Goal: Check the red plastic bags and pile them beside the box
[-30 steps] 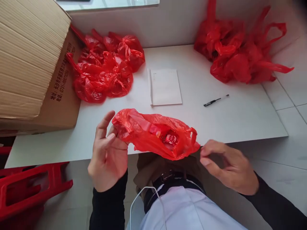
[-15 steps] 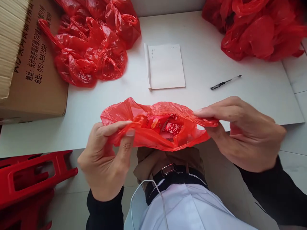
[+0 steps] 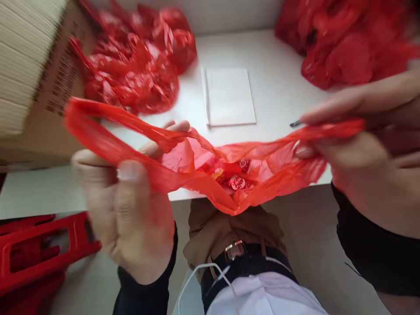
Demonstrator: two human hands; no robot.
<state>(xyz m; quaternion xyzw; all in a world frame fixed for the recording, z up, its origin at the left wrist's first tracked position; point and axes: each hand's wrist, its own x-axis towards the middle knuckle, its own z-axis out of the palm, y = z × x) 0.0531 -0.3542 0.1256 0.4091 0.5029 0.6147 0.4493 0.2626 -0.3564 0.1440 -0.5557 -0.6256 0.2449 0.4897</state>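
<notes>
A red plastic bag [image 3: 210, 188] is stretched sideways between my two hands at the table's near edge. Its mouth gapes upward, and small red printed packets [image 3: 239, 182] show inside. My left hand [image 3: 131, 210] is around the left handle loop, with the thumb in front and fingertips showing behind the film. The loop sticks out past this hand to the upper left. My right hand [image 3: 364, 140] pinches the right handle between thumb and fingers. Both hands are somewhat blurred by motion.
Several knotted red bags [image 3: 138, 65] lie at the back left beside a cardboard box [image 3: 52, 100]. More red bags [image 3: 348, 48] are heaped at the back right. A notepad [image 3: 231, 98] and a partly hidden pen [image 3: 295, 124] lie on the table [image 3: 262, 52]. Red plastic stools [image 3: 36, 249] stand lower left.
My hands have moved apart, drawing the bag wider and pulling its handles outward. The left loop now stands spread, and my right hand has risen over part of the pen.
</notes>
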